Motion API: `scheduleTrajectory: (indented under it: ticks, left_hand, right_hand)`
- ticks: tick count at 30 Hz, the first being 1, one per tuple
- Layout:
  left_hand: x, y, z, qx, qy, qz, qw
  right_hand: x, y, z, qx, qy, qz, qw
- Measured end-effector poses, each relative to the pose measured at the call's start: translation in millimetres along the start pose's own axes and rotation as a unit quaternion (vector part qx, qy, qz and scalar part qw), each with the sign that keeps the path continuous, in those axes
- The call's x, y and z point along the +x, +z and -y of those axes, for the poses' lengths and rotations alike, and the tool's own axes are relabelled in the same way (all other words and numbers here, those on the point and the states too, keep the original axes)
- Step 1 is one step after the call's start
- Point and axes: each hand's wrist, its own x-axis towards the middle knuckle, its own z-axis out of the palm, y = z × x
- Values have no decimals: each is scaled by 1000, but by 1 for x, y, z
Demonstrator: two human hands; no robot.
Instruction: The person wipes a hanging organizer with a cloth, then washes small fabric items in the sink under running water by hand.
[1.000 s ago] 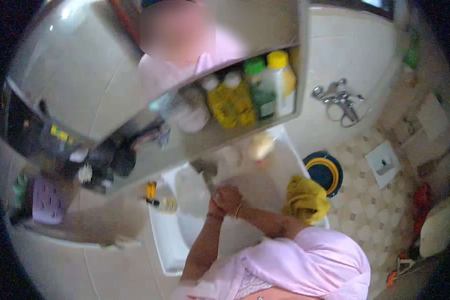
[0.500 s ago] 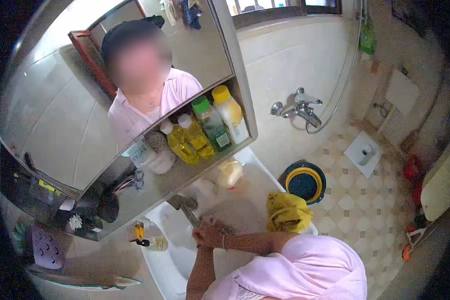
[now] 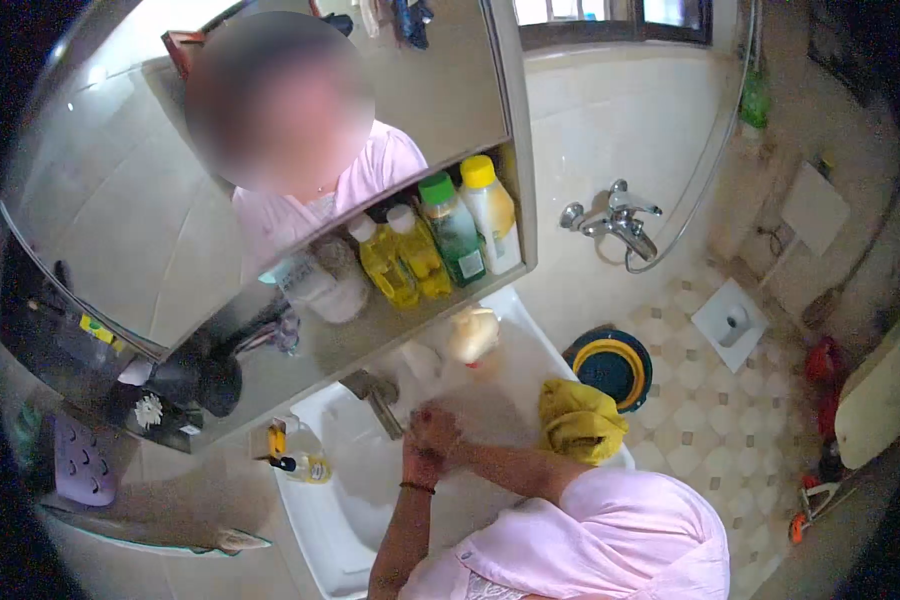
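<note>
Touching near the slanting grey faucet point(image 3: 383, 408), left hand point(image 3: 422, 460) and right hand point(image 3: 438, 427) blur together; I cannot tell their grip.

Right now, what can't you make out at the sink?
All in the head view:
- Left hand and right hand: overlap and blur hide the fingers and anything between them.
- Faucet: too blurred to tell whether water runs.
- Sink: arms and shirt hide part of the bowl.
- Green-capped bottle: label print too small.
</note>
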Motion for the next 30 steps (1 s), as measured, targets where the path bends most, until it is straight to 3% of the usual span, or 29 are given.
scheduleTrajectory:
  ticks: [2, 3, 4, 7, 8, 9, 11, 13, 15, 16, 18, 19, 21, 22, 25, 27, 28, 30]
  left_hand:
    - [41, -91, -10, 75, 88, 32, 993]
    - [43, -106, -3, 70, 90, 47, 992]
    - [43, -115, 4, 46, 156, 64, 985]
    - [64, -92, 4, -5, 289, 114, 951]
    - [42, -56, 6, 173, 273, -17, 946]
    - [29, -31, 5, 343, 245, -152, 894]
    - [56, -87, -8, 313, 246, -148, 905]
    - [65, -84, -14, 280, 244, -141, 918]
    - [38, -28, -12, 408, 364, -149, 824]
    - [46, -38, -12, 406, 365, -146, 825]
    - [60, -63, -15, 482, 395, -234, 746]
    - [63, -63, -14, 485, 394, -230, 746]
    - [50, -31, -9, 304, 423, -188, 833]
    - [51, -26, -10, 278, 406, -170, 854]
    - [55, -45, -18, 334, 314, -126, 880]
    - [59, -59, -22, 377, 247, -93, 888]
    - [62, -64, -26, 398, 212, -75, 889]
    - [66, -69, -29, 437, 163, -49, 883]
  right_hand:
    - [12, 4, -16, -31, -138, 180, 974]
    - [23, -4, -27, -144, -197, 275, 930]
    - [33, -12, -38, -234, -270, 358, 863]
    - [41, -28, -38, -59, -231, 224, 945]
    - [45, -30, -35, -73, -255, 200, 943]
    - [47, -34, -33, -84, -286, 204, 932]
    - [49, -38, -31, -107, -345, 234, 902]
    - [47, -36, -34, -121, -386, 252, 879]
    - [47, -37, -35, -128, -410, 247, 869]
    - [46, -38, -35, -134, -421, 241, 864]
    - [45, -40, -34, -149, -440, 224, 857]
    - [44, -42, -34, -156, -448, 216, 853]
    - [40, -45, -36, -176, -464, 198, 845]
    - [38, -45, -36, -189, -474, 187, 839]
    - [24, -51, -38, -248, -515, 131, 810]
    - [17, -56, -40, -354, -561, 19, 748]
    - [16, -60, -39, -432, -585, -67, 683]
    - [26, -79, -22, -586, -623, -210, 474]
